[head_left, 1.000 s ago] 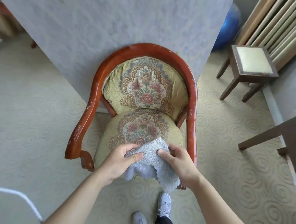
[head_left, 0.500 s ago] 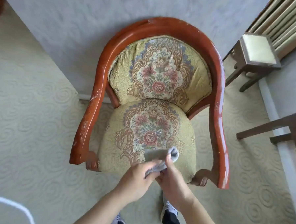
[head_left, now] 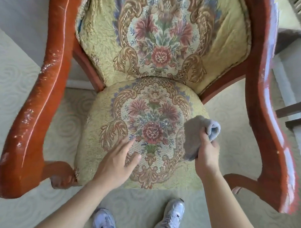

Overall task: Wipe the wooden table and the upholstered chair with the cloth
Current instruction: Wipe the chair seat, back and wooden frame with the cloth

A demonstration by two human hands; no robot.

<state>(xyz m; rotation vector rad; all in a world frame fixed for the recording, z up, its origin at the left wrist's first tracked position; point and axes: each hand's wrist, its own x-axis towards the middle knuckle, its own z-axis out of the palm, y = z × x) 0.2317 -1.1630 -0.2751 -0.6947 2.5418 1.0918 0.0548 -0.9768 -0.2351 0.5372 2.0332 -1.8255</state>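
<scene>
Cloth [head_left: 198, 134], soft, light and limp, is bunched in right hand [head_left: 206, 154] fingers; left hand [head_left: 116, 165] lies flat, fingers straight, on chair seat [head_left: 100, 109].

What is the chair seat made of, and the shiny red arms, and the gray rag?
The seat looks like woven tapestry fabric: flowers and scrolls in coarse, nubby thread. The chair arms seem to be wood under glossy red-brown varnish; light streaks shine on them, and pale chips show where the finish wore off. The rag, gripped in the right hand, looks like soft, fuzzy terry or microfiber.
</scene>
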